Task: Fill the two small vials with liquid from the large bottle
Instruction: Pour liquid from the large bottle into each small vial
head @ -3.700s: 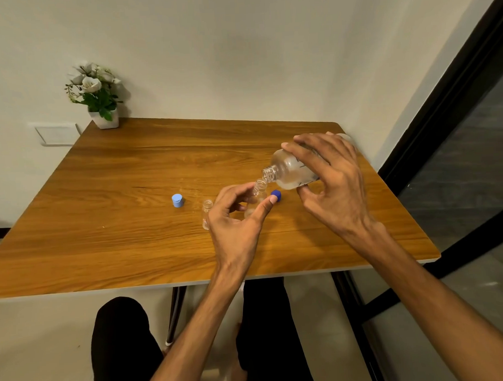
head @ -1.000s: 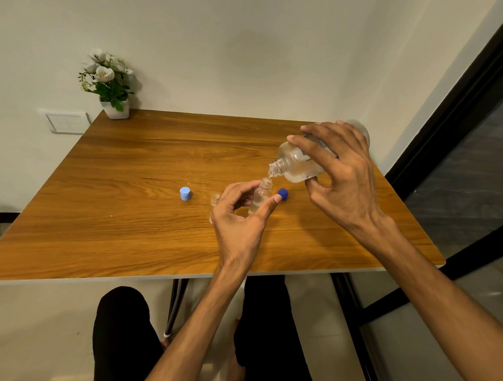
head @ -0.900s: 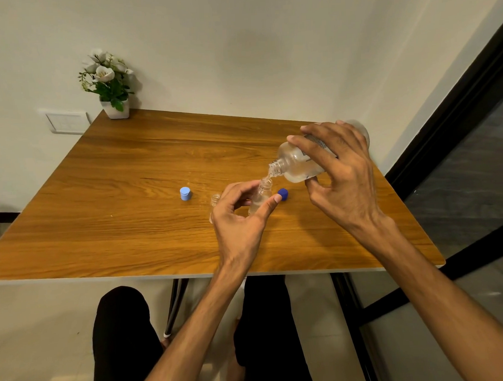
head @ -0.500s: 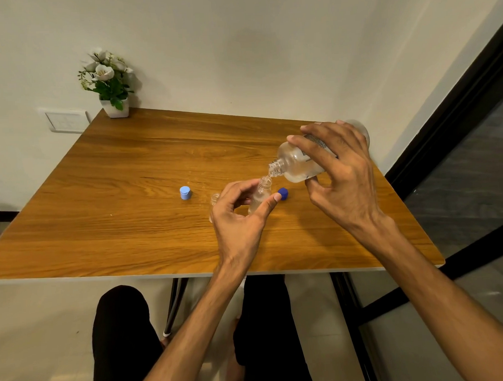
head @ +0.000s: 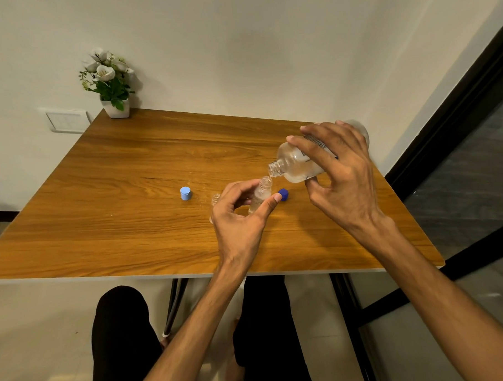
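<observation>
The left hand is covering the lower body of the held vial and most of the second vial at its nine o'clock. The right hand is masking the large bottle label, which is too small to read. Liquid levels are proving indiscernible.

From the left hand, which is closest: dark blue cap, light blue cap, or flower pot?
Measured from the left hand:
1. Dark blue cap, just right of its thumb tip.
2. Light blue cap, farther left.
3. Flower pot, far back-left corner.
</observation>
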